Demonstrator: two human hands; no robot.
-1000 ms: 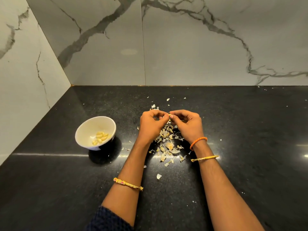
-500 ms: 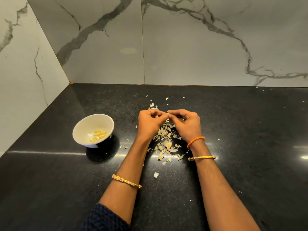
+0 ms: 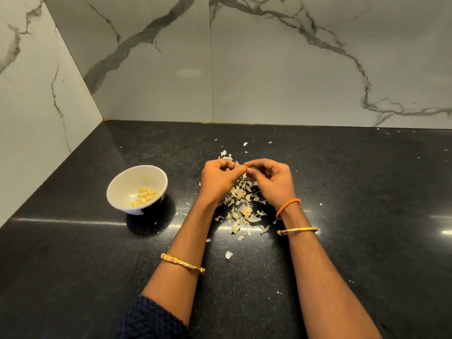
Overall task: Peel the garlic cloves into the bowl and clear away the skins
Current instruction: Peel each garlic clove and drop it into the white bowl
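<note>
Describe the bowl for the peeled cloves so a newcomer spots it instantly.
On the black countertop, look toward the left wall corner. The white bowl sits left of the left hand and the skins; it alone holds yellowish peeled cloves.

- No text, label, brand, number or sign can be read anywhere in the view — not on the bowl [image 3: 137, 189], the worktop [image 3: 367, 192] or the marble wall tiles [image 3: 269, 69]
- The bangles [image 3: 182, 263] on the wrists carry ornament only — no lettering that can be made out
</note>
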